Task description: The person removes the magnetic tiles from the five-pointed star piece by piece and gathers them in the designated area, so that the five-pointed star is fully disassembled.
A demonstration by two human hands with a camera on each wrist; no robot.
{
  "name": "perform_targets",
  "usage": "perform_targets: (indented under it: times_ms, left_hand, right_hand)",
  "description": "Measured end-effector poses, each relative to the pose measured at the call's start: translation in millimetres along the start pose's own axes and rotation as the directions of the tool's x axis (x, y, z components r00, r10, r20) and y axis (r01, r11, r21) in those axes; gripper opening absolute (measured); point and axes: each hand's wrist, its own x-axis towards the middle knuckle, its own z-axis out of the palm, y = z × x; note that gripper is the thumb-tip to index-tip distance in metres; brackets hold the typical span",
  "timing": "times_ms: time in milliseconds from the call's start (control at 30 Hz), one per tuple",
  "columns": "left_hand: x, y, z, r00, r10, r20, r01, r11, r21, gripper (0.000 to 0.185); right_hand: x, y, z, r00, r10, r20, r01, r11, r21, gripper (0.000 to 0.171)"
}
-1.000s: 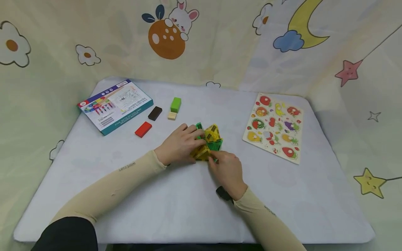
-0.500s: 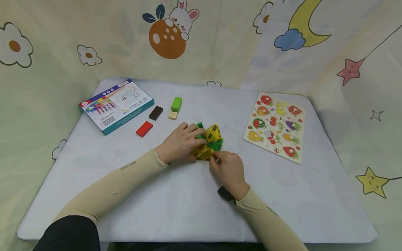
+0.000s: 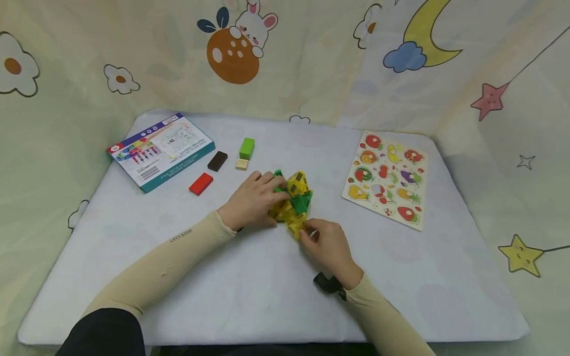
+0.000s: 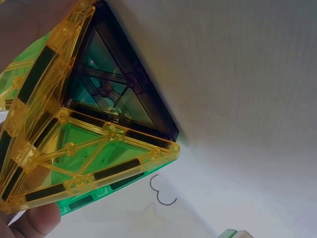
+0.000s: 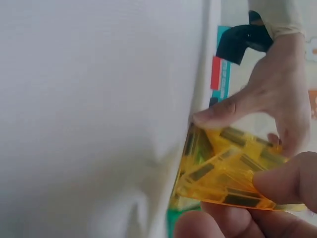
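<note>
In the head view my left hand (image 3: 253, 201) grips the left side of a small structure of yellow and green translucent magnetic tiles (image 3: 301, 202). The thumb is low by the table, and the fingers lie over the top. On the near side, my right hand (image 3: 328, 245) pinches a yellow triangular magnetic tile (image 5: 223, 176) between thumb and fingers. This tile slants out from the structure toward me. Seen from the left wrist, yellow-edged triangles meet a green tile (image 4: 81, 148) and a dark-looking triangle (image 4: 111, 82) at an angle. Part of the structure is hidden behind my left fingers.
At the back left lies a flat boxed set (image 3: 162, 151). Near it are a red block (image 3: 201, 183), a black block (image 3: 217, 161), a green block (image 3: 247, 148) and a pale wooden block (image 3: 242, 164). A fruit puzzle board (image 3: 386, 178) lies to the right.
My right hand has shifted slightly toward me, and the yellow triangular tile it pinches now sticks out from the near side. My left hand keeps its hold on the structure.
</note>
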Motion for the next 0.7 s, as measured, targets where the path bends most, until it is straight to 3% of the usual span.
perform_targets:
  times_ms: [100,267,433,700]
  left_hand:
    - [0.3,-1.8,0.5,1.000,-0.012,0.004,0.012,1.000,-0.014,0.073]
    - [1.3,-5.2,1.3,1.000,-0.025,0.008,0.025,0.999,-0.039,0.073]
    - [2.4,-7.6,2.0,1.000,-0.025,0.004,0.026,0.999,-0.038,0.073]
    - [1.7,-9.9,2.6,0.999,-0.033,0.008,0.034,0.999,-0.040,0.075]
  right_hand:
    - [-5.5,9.5,-8.9,0.987,0.114,0.112,-0.123,0.990,0.075,0.012]
    - [-16.4,31.8,-23.8,0.934,0.268,0.236,-0.294,0.953,0.079,0.015]
    - [-25.4,50.0,-42.1,0.902,0.363,0.233,-0.373,0.928,-0.002,0.020]
    - [-27.9,72.2,-64.3,0.886,0.415,0.205,-0.380,0.906,-0.187,0.030]
